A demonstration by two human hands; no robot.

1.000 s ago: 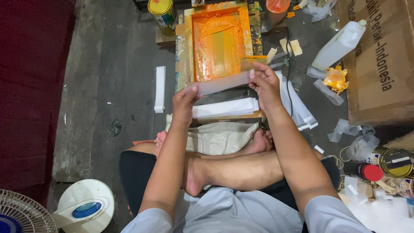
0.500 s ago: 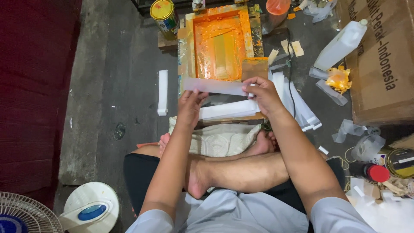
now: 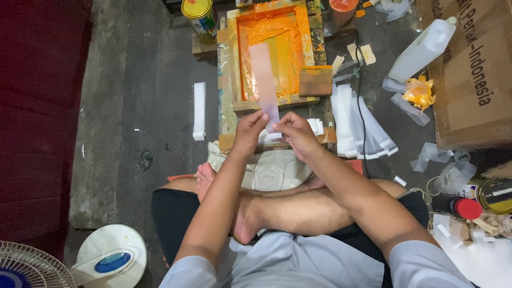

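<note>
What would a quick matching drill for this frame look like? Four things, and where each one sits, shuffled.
Things:
1. pale strip
2. white jug
3. yellow-lidded can
4. fan base

Places:
A. lying on its side against the cardboard box
B. on the floor by the person's left side
C. pinched at its near end by the left hand and right hand, over the orange screen frame
D. standing left of the frame's far corner

Pairs: 1-C, 2-A, 3-D, 4-B
</note>
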